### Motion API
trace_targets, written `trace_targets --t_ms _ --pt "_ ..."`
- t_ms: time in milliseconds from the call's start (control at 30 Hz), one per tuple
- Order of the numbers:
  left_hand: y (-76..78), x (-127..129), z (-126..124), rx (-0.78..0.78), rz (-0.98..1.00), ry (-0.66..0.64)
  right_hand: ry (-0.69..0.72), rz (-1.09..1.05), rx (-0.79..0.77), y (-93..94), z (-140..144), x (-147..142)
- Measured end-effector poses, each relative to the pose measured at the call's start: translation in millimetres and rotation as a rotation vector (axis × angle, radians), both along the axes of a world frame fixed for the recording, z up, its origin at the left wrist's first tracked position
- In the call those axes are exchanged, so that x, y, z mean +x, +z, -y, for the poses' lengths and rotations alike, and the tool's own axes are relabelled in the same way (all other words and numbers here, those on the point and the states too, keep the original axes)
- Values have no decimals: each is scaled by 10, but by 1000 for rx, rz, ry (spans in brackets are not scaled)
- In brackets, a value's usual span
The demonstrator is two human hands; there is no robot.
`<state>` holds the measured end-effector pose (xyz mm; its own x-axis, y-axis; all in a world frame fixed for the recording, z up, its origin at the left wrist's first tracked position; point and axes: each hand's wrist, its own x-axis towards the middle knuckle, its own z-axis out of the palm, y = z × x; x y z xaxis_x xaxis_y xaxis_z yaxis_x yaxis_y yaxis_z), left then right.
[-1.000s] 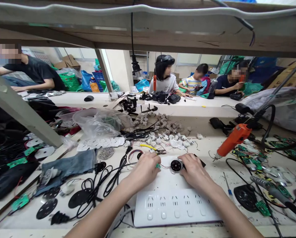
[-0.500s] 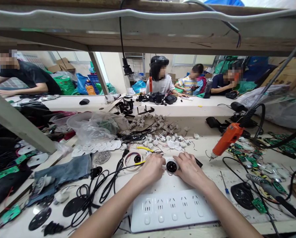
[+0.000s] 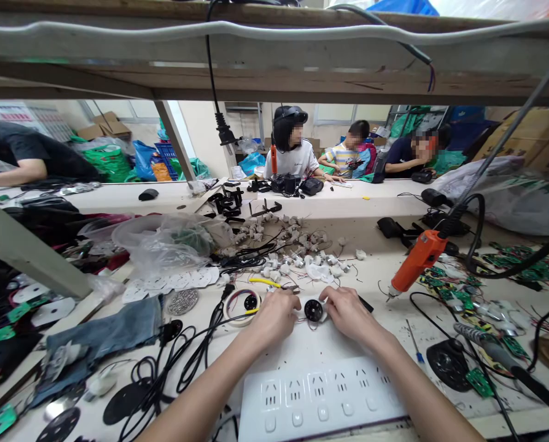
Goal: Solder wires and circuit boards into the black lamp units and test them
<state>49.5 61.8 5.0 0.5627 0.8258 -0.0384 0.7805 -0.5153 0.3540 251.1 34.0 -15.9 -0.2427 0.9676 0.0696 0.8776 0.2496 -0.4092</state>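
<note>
A small white motor with a round black holed disc (image 3: 313, 310) on its front sits on the bench between my hands, with thin wires below it. My left hand (image 3: 278, 314) is closed just left of it, fingers curled together; what they pinch, if anything, is hidden. My right hand (image 3: 348, 312) is on the other side, its bent fingers apart and the index fingertip close to the disc's edge. Yellow-handled pliers (image 3: 266, 282) lie behind my left hand, which covers part of them. A white power strip (image 3: 320, 399) with sockets and switches lies in front, below my wrists.
A tape roll (image 3: 229, 312) and tangled black cords (image 3: 201, 344) lie left. An orange electric screwdriver (image 3: 417, 264) hangs at right, near a soldering iron (image 3: 490, 350) and green circuit boards. Several white motors (image 3: 297, 264) are piled behind. Co-workers sit across the bench.
My right hand has drawn slightly away from the black disc, leaving a small gap. My left hand has shifted a little off the motor. The whole view has moved slightly.
</note>
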Motion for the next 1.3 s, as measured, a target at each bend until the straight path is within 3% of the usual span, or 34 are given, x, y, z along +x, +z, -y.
trace_targets --t_ms 267,467,633,767,867,1000,1200,1300 --pt "168 27 209 31 -7 -6 -77 -145 -53 5 -86 -62" --pt "292 286 586 -158 -17 -121 -264 -396 -17 28 -126 -10" --pt "156 719 626 -45 -33 -128 -441 -635 66 13 -212 235" --pt "-35 1095 520 45 -106 -36 -462 -739 77 -7 -202 270" --pt "-106 1208 441 38 -102 -18 -442 -790 78 -11 -161 221" --pt "-77 1020 399 13 -69 -49 -410 -853 62 -6 -113 196" --pt "-32 319 539 -58 -2 -195 -368 -934 -68 -45 -32 173" --pt "-15 8 697 -69 35 -157 -329 -985 -196 -66 48 102"
